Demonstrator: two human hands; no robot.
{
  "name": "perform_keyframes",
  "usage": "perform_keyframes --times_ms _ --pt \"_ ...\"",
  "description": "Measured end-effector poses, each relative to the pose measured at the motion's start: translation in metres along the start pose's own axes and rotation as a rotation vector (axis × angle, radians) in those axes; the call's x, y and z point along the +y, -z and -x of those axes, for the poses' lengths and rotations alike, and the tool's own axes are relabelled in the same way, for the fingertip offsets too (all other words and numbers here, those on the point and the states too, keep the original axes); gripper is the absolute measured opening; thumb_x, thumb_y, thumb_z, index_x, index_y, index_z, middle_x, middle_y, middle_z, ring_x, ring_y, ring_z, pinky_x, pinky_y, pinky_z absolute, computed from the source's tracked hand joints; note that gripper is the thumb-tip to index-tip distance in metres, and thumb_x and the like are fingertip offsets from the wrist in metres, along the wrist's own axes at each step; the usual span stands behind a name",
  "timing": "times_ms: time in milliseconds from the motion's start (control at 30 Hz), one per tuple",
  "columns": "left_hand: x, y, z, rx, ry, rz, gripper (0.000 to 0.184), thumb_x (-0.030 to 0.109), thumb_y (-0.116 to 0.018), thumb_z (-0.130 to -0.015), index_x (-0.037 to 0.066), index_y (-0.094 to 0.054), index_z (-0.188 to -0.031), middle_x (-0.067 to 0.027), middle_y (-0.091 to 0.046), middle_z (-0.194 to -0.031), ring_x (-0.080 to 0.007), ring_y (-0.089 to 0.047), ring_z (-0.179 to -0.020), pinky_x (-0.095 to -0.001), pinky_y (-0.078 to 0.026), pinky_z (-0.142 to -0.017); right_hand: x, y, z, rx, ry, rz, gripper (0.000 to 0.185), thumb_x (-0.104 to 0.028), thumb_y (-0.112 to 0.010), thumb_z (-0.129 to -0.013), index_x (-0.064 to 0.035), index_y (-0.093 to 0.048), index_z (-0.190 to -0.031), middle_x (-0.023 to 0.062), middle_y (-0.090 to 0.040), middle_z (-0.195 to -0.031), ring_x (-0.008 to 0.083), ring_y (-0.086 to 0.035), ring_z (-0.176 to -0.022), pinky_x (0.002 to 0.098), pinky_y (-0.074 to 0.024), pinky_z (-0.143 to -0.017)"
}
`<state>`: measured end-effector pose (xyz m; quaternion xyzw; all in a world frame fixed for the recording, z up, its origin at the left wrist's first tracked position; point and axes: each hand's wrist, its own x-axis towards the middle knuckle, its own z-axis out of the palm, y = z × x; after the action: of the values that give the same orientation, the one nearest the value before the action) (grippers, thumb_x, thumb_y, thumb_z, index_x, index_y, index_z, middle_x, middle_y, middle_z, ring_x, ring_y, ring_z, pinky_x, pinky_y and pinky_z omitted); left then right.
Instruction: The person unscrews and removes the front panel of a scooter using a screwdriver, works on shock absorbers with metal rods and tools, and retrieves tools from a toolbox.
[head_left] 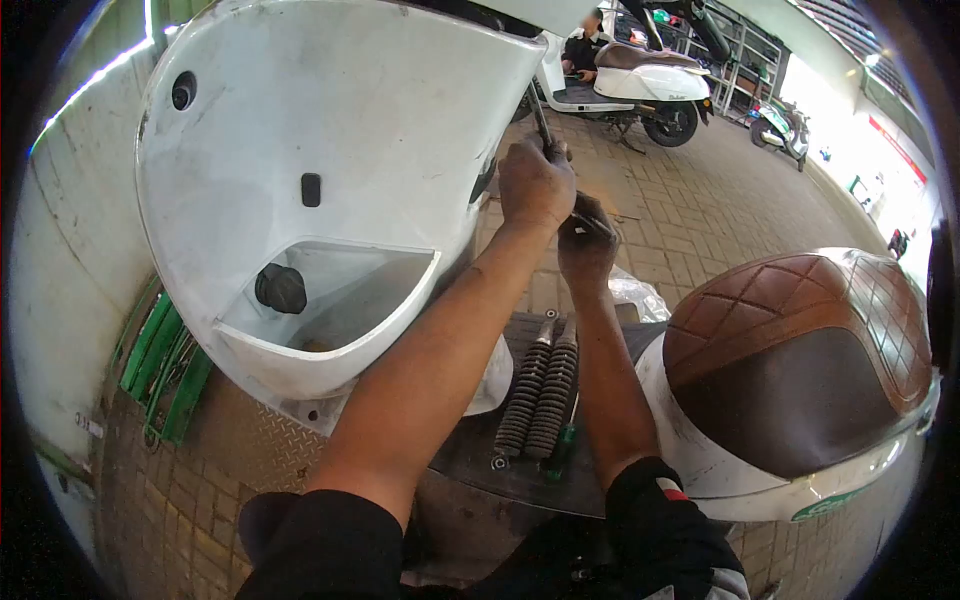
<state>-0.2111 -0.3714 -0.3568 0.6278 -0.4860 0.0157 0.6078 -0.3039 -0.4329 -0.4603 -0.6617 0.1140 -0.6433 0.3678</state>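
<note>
My left hand (540, 185) is closed around a dark metal rod (539, 112) that rises past the right edge of the scooter's white front panel (380, 130). Just below and to its right, my right hand (588, 240) has its fingers closed on a small, thin metallic piece, whose kind I cannot make out. Two shock absorbers (538, 390) with dirty coil springs lie side by side on the dark footboard (465, 445), under my forearms. Beside them lies a tool with a green translucent handle (562, 452).
A brown quilted seat (800, 340) stands to the right. Clear plastic wrapping (638, 295) lies near it. Green metal parts (165, 360) rest by the left wall. Farther back, a person (583, 50) sits beside another white scooter (650, 82).
</note>
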Motion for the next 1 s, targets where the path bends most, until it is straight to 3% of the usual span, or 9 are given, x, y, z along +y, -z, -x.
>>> perform_keyframes --times_ms 67,133,267,367,567,667,733,833,1000 --pt "0.0 -0.001 0.0 -0.03 0.02 0.07 0.025 0.027 -0.062 -0.089 0.002 -0.066 -0.086 -0.0239 -0.065 -0.091 -0.0425 -0.062 -0.093 -0.0508 -0.048 -0.082 0.007 0.008 0.005 0.024 -0.401 -0.397 0.026 -0.023 -0.06 -0.094 -0.0026 -0.061 -0.11 0.0098 -0.066 -0.09 0.0101 -0.055 -0.058 0.0227 -0.0477 -0.05" --pt "-0.006 -0.012 -0.005 0.031 0.02 0.096 0.024 0.023 -0.065 -0.087 -0.001 -0.068 -0.082 -0.0172 -0.069 -0.076 -0.0357 -0.068 -0.078 -0.0429 -0.051 -0.076 0.012 0.012 0.007 0.041 -0.799 -0.794 0.028 -0.024 -0.056 -0.096 -0.0026 -0.061 -0.114 0.0108 -0.066 -0.091 0.0087 -0.054 -0.057 0.0225 -0.0483 -0.051" --pt "-0.006 -0.012 -0.003 0.089 -0.043 0.057 0.024 0.021 -0.065 -0.088 -0.002 -0.067 -0.082 -0.0183 -0.07 -0.077 -0.0344 -0.069 -0.078 -0.042 -0.052 -0.075 -0.006 -0.002 0.008 0.013 -0.595 -0.593 0.026 -0.02 -0.059 -0.095 -0.0026 -0.06 -0.115 0.0102 -0.065 -0.087 0.0095 -0.053 -0.057 0.0239 -0.0477 -0.052" --pt "0.009 0.004 -0.001 -0.039 0.072 -0.043 0.029 0.029 -0.062 -0.089 0.0 -0.063 -0.093 -0.0234 -0.064 -0.093 -0.0431 -0.06 -0.095 -0.0513 -0.047 -0.084 -0.019 -0.013 0.003 -0.018 -0.382 -0.389 0.026 -0.016 -0.062 -0.093 -0.0025 -0.058 -0.115 0.0096 -0.065 -0.083 0.0102 -0.052 -0.057 0.0253 -0.047 -0.053" --pt "-0.007 -0.012 -0.009 -0.07 0.048 0.064 0.035 0.032 -0.063 -0.088 -0.003 -0.062 -0.092 -0.0257 -0.063 -0.098 -0.0443 -0.059 -0.095 -0.0502 -0.047 -0.086 0.014 0.005 0.003 -0.003 -0.646 -0.574 0.026 -0.021 -0.054 -0.098 -0.0048 -0.056 -0.119 0.0055 -0.059 -0.075 0.0098 -0.049 -0.056 0.0236 -0.0414 -0.048" --pt "-0.005 -0.015 -0.006 0.021 -0.033 0.154 0.022 0.018 -0.062 -0.089 -0.003 -0.068 -0.082 -0.0168 -0.071 -0.077 -0.0263 -0.071 -0.076 -0.0389 -0.052 -0.069 0.011 0.007 0.006 0.014 -0.604 -0.546 0.025 -0.02 -0.054 -0.098 -0.0062 -0.055 -0.119 0.0046 -0.058 -0.075 0.0104 -0.05 -0.057 0.0232 -0.0408 -0.047" --pt "-0.004 -0.01 -0.009 -0.137 0.037 0.155 0.036 0.031 -0.063 -0.089 -0.005 -0.06 -0.09 -0.0269 -0.062 -0.094 -0.0443 -0.059 -0.094 -0.0507 -0.046 -0.084 -0.001 -0.004 0.005 0.041 -0.401 -0.443 0.024 -0.018 -0.057 -0.096 -0.008 -0.055 -0.118 0.0045 -0.058 -0.079 0.0118 -0.052 -0.06 0.0232 -0.0418 -0.047" --pt "-0.002 -0.004 -0.002 -0.002 -0.05 -0.089 0.037 0.032 -0.062 -0.089 -0.005 -0.06 -0.089 -0.0274 -0.062 -0.093 -0.0446 -0.06 -0.093 -0.0517 -0.047 -0.083 -0.015 -0.016 0.003 0.082 -0.096 -0.285 0.024 -0.014 -0.06 -0.093 -0.0108 -0.055 -0.116 0.0043 -0.059 -0.084 0.014 -0.056 -0.064 0.0232 -0.0434 -0.047" --pt "0.0 -0.004 0.0 -0.003 -0.069 -0.037 0.039 0.034 -0.061 -0.09 -0.005 -0.06 -0.09 -0.0273 -0.063 -0.092 -0.0446 -0.06 -0.093 -0.0518 -0.047 -0.082 -0.016 -0.004 0.01 0.095 -0.587 -0.689 0.023 -0.021 -0.053 -0.097 -0.0104 -0.055 -0.117 0.0048 -0.058 -0.084 0.0132 -0.056 -0.066 0.0228 -0.0446 -0.048"
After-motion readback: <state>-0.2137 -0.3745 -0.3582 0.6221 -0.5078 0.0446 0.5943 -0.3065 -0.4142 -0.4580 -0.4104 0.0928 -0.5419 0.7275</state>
